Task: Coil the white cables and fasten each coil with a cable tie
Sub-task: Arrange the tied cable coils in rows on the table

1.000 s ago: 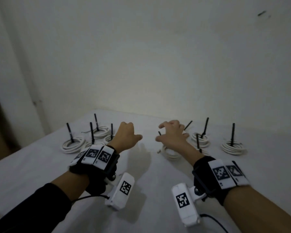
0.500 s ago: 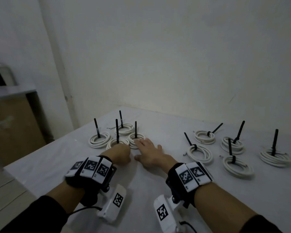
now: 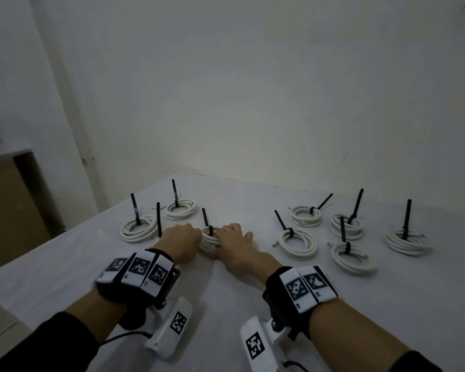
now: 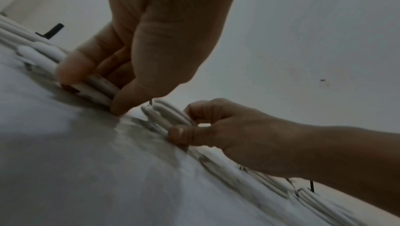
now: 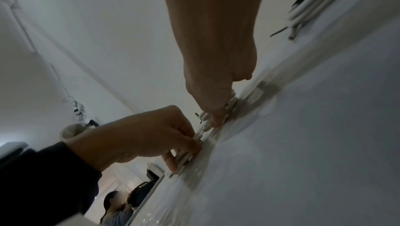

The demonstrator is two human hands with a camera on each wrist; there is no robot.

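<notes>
On the white table (image 3: 65, 264), my left hand (image 3: 181, 238) pinches the near strands of a tied white cable coil (image 4: 43, 50) between thumb and fingers; in the head view that coil is hidden under the hand and only its black tie (image 3: 159, 218) shows. Just to the right, my right hand (image 3: 234, 238) pinches a second tied coil (image 3: 208, 238), whose black tie tail (image 3: 205, 218) stands up. The right wrist view shows my thumb (image 5: 216, 117) pressed on that coil's strands (image 5: 204, 123). Both coils lie on the table.
Two more tied coils (image 3: 138, 228) (image 3: 180, 209) lie behind my left hand. Several tied coils (image 3: 297, 242) (image 3: 352, 257) (image 3: 407, 238) sit to the right. The table's left edge drops off beside a brown cabinet (image 3: 11, 205). A white wall stands close behind.
Both hands moved left, away from the right group of coils to the left group, lowered to the table, and each took hold of a coil. The head view turned left.
</notes>
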